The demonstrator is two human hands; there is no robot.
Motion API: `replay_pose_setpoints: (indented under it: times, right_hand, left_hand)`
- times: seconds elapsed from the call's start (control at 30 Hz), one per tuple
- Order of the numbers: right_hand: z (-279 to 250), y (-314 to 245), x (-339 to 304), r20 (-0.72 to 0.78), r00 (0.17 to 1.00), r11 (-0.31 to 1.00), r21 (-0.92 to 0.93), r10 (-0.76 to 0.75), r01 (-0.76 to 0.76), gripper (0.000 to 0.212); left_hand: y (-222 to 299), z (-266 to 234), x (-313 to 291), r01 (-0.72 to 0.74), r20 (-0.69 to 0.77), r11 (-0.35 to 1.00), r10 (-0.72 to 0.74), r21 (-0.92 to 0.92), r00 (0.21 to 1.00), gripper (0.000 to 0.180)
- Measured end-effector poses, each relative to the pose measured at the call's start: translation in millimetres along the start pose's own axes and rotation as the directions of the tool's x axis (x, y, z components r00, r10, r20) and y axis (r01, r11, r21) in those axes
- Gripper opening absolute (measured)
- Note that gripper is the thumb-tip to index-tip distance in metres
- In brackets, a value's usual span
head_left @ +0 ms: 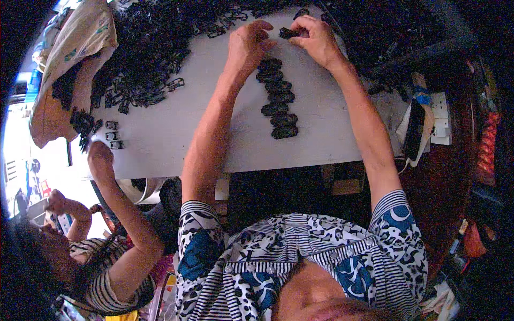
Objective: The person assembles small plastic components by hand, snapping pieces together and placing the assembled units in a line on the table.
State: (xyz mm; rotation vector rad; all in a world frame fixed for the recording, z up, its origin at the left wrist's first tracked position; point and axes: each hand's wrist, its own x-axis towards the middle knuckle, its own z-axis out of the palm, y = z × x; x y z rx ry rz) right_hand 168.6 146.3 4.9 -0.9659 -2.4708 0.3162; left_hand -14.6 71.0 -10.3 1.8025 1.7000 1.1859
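At the far middle of the table my right hand (317,43) pinches a small black plastic part (287,33) between thumb and fingers. Just left of it is my left hand (247,47), its thumb and forefinger apart and nothing visible between them. Below my hands, several rounded black plastic pieces (277,97) lie in a slightly crooked row running toward the near edge. Another dark piece (301,13) shows beyond my right hand, partly covered by the fingers. The exact kind of these parts is too small and dark to make out.
A large heap of black parts (144,59) covers the table's (316,123) far left, another (391,37) the far right. A cloth sack (80,48) stands at left. A co-worker's hand (100,155) is near small pieces (112,136). A power strip (440,119) sits at right.
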Motion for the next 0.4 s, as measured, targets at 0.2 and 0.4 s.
replay_pose_setpoints:
  times: [0.2,0.4]
  right_hand:
    - [-5.6,-31.4,1.2,-0.012,0.984,0.954,0.247,0.176,-0.168,0.021]
    - [0.7,-21.1,1.7,-0.079,0.996,0.941,0.338,0.027,0.001,0.03]
  left_hand:
    - [-0.6,11.9,1.0,0.132,0.106,0.755,-0.083,-0.642,0.991,0.025]
    - [8.5,5.7,-2.1,0.206,0.172,0.729,-0.122,-0.652,0.978,0.022]
